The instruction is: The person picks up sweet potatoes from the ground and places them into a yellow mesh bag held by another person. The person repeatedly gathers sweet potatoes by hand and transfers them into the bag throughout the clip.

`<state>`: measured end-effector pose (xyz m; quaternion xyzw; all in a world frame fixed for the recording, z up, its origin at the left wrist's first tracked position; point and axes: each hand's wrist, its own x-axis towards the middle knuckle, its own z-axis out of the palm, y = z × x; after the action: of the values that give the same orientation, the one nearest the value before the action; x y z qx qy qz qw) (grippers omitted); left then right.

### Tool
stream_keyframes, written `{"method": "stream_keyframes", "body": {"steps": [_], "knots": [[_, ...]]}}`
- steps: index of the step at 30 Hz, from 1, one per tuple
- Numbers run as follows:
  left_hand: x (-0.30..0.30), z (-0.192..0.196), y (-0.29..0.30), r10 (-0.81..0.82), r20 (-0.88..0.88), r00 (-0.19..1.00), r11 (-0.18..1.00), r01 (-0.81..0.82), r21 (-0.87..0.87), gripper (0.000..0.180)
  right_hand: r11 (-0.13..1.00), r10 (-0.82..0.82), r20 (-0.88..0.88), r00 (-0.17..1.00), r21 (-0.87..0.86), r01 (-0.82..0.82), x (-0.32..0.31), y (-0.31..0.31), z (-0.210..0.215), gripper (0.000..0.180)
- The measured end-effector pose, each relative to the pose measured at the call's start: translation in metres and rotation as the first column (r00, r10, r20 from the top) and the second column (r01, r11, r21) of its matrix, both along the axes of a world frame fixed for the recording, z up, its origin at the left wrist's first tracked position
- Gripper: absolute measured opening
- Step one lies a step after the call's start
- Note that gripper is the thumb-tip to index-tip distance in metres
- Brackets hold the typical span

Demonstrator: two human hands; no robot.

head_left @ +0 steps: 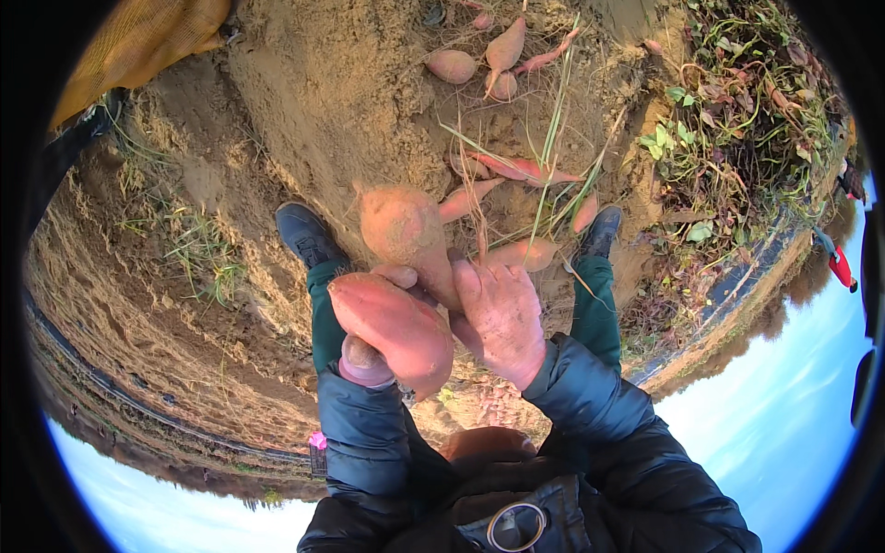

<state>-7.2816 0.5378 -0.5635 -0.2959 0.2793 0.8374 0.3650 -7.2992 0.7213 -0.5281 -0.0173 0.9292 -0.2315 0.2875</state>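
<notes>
My left hand (pixel 362 356) is closed round a smooth reddish sweet potato (pixel 392 327), which hides most of the palm and fingers. Just beyond it, a big, dirt-coated sweet potato (pixel 403 226) points its narrow end toward me. My right hand (pixel 502 316) has its fingers curled at that narrow end, gripping it, with the back of the hand facing up. Near the right hand's knuckles rests another sweet potato (pixel 523 254). A slim red sweet potato (pixel 521 170) lies farther off among dry stalks.
Several sweet potatoes (pixel 504 46) lie on the sandy soil at the far side. A heap of cut vines (pixel 737 138) spreads at the right. An orange mesh sack (pixel 138 46) is at the far left. My shoes (pixel 307 232) flank the work area. A person in red (pixel 840 265) is distant right.
</notes>
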Motion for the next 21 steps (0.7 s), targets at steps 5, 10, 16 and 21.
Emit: {"method": "stream_keyframes", "body": {"steps": [5,10,16,21], "knots": [[-0.008,0.008,0.009,0.042,0.147,0.988,0.998,-0.035,-0.053,0.107,0.882,-0.267,0.511,0.817,-0.213,0.422,0.021,-0.010,0.008,0.060],[-0.019,0.003,0.021,-0.169,0.084,0.982,0.983,0.162,0.081,0.080,0.651,-0.292,0.603,0.742,-0.443,0.616,0.046,-0.011,-0.004,0.066],[-0.021,0.002,0.035,-0.311,-0.015,0.950,0.949,0.311,0.050,0.070,0.986,0.164,0.558,0.813,-0.097,-0.133,0.029,0.007,-0.001,0.065],[-0.012,0.007,0.032,-0.083,0.133,0.988,0.994,0.071,0.088,0.074,0.734,-0.241,0.798,0.552,-0.222,0.641,0.015,0.024,0.023,0.056]]}}
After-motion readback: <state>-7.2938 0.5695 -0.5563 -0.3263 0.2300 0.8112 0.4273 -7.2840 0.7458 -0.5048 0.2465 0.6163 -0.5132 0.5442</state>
